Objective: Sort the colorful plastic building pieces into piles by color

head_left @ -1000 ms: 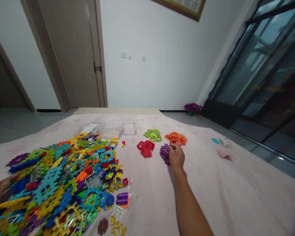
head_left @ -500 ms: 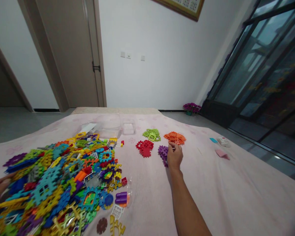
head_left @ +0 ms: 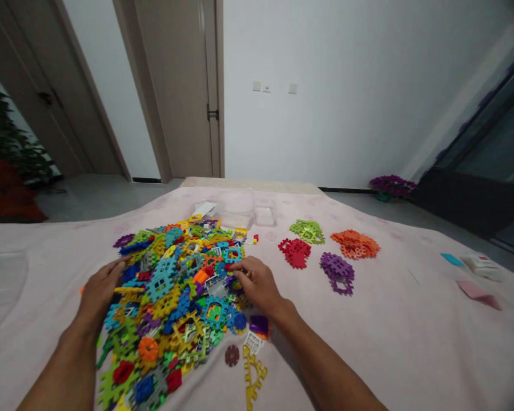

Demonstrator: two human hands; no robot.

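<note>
the left hand point(head_left: 100, 288) lies open and flat on the left edge of the toy pile point(head_left: 171, 285) on the pink sheet point(head_left: 389, 342). the right hand point(head_left: 259, 283) curls into its right side; i cannot tell if it grips a piece.

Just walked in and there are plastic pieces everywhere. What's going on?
A person has both hands on a mixed pile of plastic pieces on a pink sheet: left hand at its left edge, right hand touching pieces on its right side. Apart lie a green pile, red pile, orange pile and purple pile.
</note>
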